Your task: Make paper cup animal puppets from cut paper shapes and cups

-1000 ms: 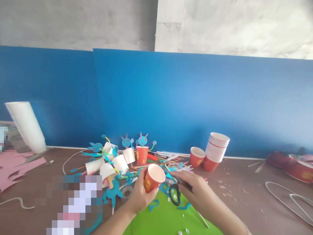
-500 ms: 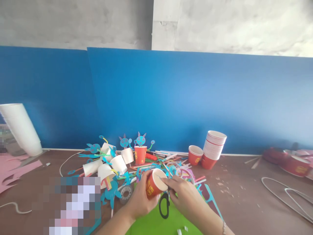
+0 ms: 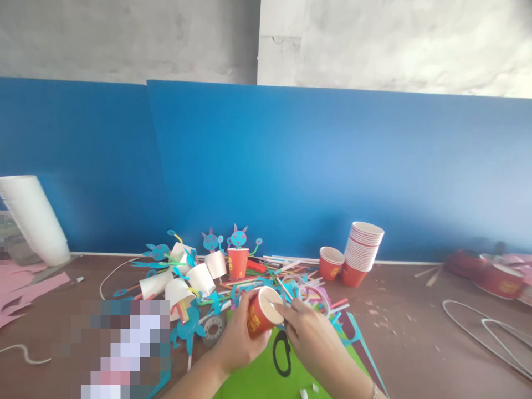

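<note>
My left hand (image 3: 239,335) is wrapped round the side of a red paper cup (image 3: 258,317) with yellow print. The cup is tilted, its pale round end turned up and to the right. At that end are the fingers of my right hand (image 3: 310,330), closed on a pair of scissors (image 3: 282,354). A black handle loop hangs below my right fingers, and a slim metal blade shows above them. Whether the scissors' point has gone into the cup is hidden by my fingertips. Under both hands lies a green sheet (image 3: 257,379).
Behind my hands lie white cups (image 3: 201,279), blue paper figures (image 3: 238,239), straws and a roll of tape (image 3: 213,328). A cup stack (image 3: 361,249) stands back right beside a single red cup (image 3: 331,263). White cable (image 3: 477,327) lies right. A blue panel (image 3: 291,166) closes the back.
The scissors' handle loop has swung slightly to the right and tilted. My right hand has turned a little at the cup's end; my left hand and the cup are nearly still.
</note>
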`<state>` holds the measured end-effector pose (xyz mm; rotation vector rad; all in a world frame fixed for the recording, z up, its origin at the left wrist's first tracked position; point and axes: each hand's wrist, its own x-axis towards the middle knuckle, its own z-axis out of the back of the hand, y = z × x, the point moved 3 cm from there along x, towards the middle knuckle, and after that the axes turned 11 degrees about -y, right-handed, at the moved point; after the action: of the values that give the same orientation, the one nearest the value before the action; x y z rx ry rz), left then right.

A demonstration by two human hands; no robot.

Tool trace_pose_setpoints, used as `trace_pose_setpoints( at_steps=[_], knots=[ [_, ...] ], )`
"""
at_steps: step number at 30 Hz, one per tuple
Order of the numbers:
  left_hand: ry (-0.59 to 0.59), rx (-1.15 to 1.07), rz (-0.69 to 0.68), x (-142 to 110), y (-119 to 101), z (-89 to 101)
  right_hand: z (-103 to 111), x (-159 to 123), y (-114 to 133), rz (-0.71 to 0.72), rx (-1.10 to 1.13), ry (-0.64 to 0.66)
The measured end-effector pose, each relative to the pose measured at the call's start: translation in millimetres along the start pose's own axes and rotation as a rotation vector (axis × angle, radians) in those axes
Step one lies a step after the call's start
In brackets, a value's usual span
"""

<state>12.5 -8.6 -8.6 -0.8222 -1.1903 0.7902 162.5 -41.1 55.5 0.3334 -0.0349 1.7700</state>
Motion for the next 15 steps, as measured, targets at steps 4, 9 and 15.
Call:
trace_pose_setpoints(
  at_steps=[4,9,15],
  knots=[
    [0.002,0.042,-0.028,-2.4,0.5,-1.1,-2.6,-1.4,0.6,-0.020,-0.034,0.020],
    [0.037,0.085,0.023,-2.7,-1.9,-0.8,-3.5,-0.1,-1.0,-0.021,-0.022,0.050],
    [0.051,0.129,0.078,-2.0,7.2,-3.0,-4.1,0.2,1.6,0.041,-0.116,0.020]
  ],
)
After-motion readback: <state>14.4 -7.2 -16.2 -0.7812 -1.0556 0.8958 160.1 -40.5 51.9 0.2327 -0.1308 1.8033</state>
